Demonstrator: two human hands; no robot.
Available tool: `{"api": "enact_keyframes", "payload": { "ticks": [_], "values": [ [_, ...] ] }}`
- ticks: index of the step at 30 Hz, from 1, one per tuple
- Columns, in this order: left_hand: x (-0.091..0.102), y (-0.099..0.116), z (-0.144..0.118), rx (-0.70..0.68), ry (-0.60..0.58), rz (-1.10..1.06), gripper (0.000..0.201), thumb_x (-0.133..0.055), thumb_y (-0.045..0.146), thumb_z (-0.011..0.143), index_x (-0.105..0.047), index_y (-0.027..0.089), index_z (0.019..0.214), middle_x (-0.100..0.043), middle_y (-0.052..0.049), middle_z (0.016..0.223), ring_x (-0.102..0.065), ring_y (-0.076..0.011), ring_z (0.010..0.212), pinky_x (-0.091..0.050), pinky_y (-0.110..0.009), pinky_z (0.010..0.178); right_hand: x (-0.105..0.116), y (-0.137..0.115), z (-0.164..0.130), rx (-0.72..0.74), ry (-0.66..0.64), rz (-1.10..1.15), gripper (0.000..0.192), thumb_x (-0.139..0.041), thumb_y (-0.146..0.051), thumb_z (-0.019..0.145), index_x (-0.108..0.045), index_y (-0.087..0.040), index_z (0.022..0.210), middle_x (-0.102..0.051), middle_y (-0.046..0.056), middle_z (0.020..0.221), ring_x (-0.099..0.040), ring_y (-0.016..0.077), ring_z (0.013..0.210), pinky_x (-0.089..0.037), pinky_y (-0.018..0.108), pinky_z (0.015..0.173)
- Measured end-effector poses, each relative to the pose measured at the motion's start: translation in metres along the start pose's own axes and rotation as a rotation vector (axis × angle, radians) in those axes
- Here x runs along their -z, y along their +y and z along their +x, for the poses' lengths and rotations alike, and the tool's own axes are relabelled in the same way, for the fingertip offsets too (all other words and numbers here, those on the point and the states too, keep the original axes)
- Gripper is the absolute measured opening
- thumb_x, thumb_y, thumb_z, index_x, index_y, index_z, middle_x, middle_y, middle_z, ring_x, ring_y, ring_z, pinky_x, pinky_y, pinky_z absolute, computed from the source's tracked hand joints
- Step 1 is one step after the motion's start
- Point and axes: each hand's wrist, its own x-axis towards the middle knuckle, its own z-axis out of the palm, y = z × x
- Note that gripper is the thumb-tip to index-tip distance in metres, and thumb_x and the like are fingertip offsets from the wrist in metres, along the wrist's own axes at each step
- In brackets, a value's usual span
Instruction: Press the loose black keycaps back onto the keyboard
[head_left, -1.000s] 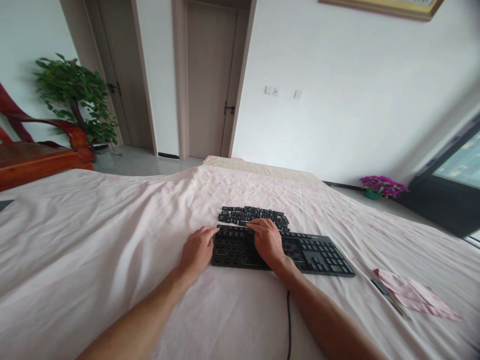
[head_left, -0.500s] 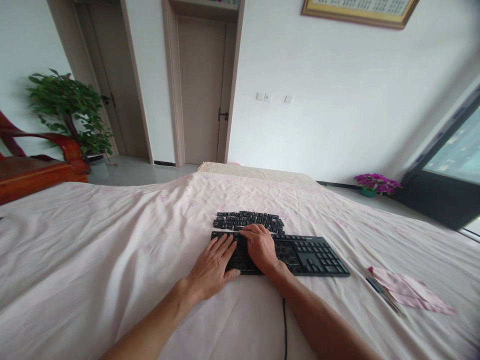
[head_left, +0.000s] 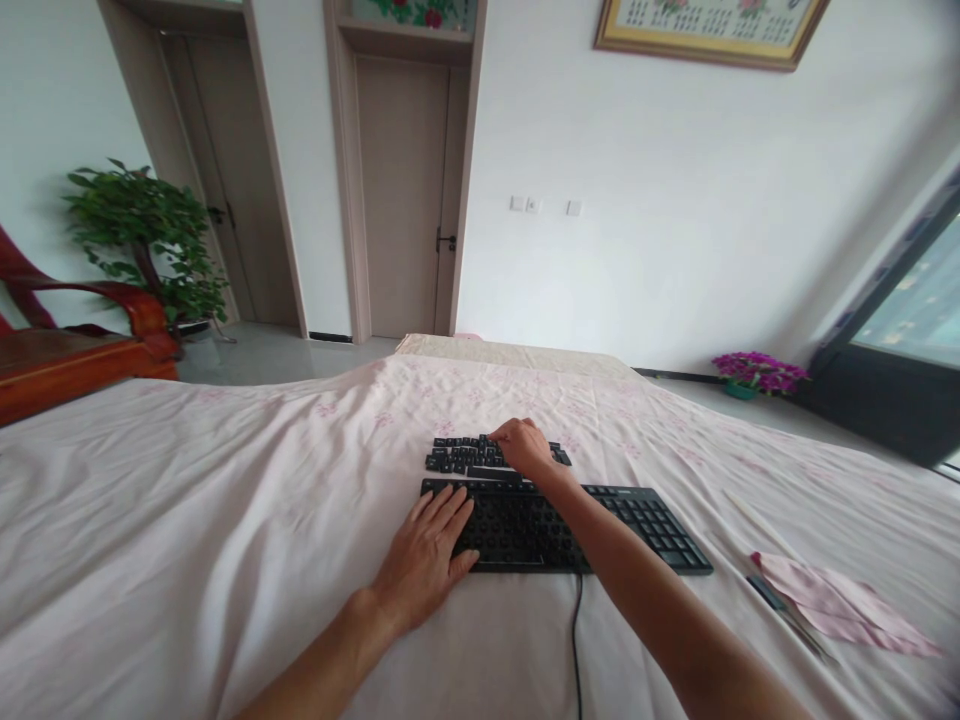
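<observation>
A black keyboard (head_left: 645,525) lies on the pale pink sheet (head_left: 225,500), its left half stripped of keycaps. Just beyond it sits a cluster of loose black keycaps (head_left: 461,455). My left hand (head_left: 429,555) lies flat with fingers spread on the keyboard's left end. My right hand (head_left: 523,446) reaches over the keyboard and rests curled on the keycap cluster; whether it grips a cap is hidden. The keyboard's cable (head_left: 577,640) runs toward me between my arms.
A folded pink cloth (head_left: 840,605) and a thin dark tool (head_left: 784,610) lie on the sheet at the right. A red wooden chair (head_left: 67,345) and a potted plant (head_left: 146,235) stand at the left. Doors are behind, a purple flower pot (head_left: 757,372) by the window.
My left hand moved from the keyboard's left edge onto its bare left part and lies flat. My right hand left the keyboard and reached forward to the loose keycaps.
</observation>
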Motion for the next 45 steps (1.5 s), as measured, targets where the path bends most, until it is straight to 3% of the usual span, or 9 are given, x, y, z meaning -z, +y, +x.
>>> {"api": "enact_keyframes", "payload": {
  "ticks": [7,22,34,40,45],
  "values": [
    [0.004,-0.004,0.002,0.027,-0.029,-0.085,0.055,-0.042,0.050,0.093,-0.039,0.025,0.142,-0.040,-0.006,0.149,-0.035,-0.0249,0.137,-0.029,-0.049,0.113,-0.016,0.004,0.039,-0.040,-0.066,-0.071,0.029,-0.054,-0.016,0.080,-0.077,-0.029,0.095,-0.067,0.006,0.112,-0.047,0.0240,0.110,-0.036,0.033,0.091],
    [0.002,-0.008,0.004,0.028,-0.034,-0.126,0.056,-0.049,0.045,0.090,-0.040,0.025,0.142,-0.040,-0.006,0.148,-0.036,-0.0256,0.137,-0.030,-0.049,0.113,-0.033,-0.004,0.075,-0.079,-0.152,-0.171,0.022,-0.059,-0.022,0.075,-0.077,-0.019,0.086,-0.071,0.014,0.099,-0.048,0.0293,0.110,-0.032,0.038,0.091],
    [0.004,-0.007,0.004,0.029,-0.036,-0.125,0.055,-0.046,0.048,0.091,-0.041,0.025,0.141,-0.041,-0.006,0.148,-0.037,-0.0265,0.136,-0.031,-0.050,0.112,-0.028,-0.003,0.072,-0.107,-0.122,-0.057,0.016,-0.067,-0.028,0.071,-0.078,-0.025,0.082,-0.073,0.007,0.090,-0.053,0.0256,0.108,-0.036,0.031,0.088],
    [0.005,-0.007,0.003,0.023,-0.036,-0.124,0.056,-0.047,0.047,0.090,-0.040,0.025,0.142,-0.041,-0.006,0.148,-0.038,-0.0261,0.136,-0.031,-0.050,0.112,-0.010,0.000,0.059,-0.087,-0.098,0.118,0.026,-0.054,-0.029,0.081,-0.076,-0.019,0.090,-0.072,0.003,0.076,-0.063,0.0164,0.077,-0.040,0.023,0.065],
    [0.002,-0.007,0.002,0.015,-0.001,-0.125,0.056,-0.051,0.043,0.089,-0.040,0.026,0.142,-0.043,-0.007,0.147,-0.038,-0.0252,0.135,-0.031,-0.049,0.112,0.002,0.001,0.017,-0.025,-0.169,0.272,0.026,-0.052,-0.028,0.081,-0.074,-0.017,0.086,-0.070,0.000,0.065,-0.062,0.0133,0.063,-0.040,0.020,0.056]
  ]
}}
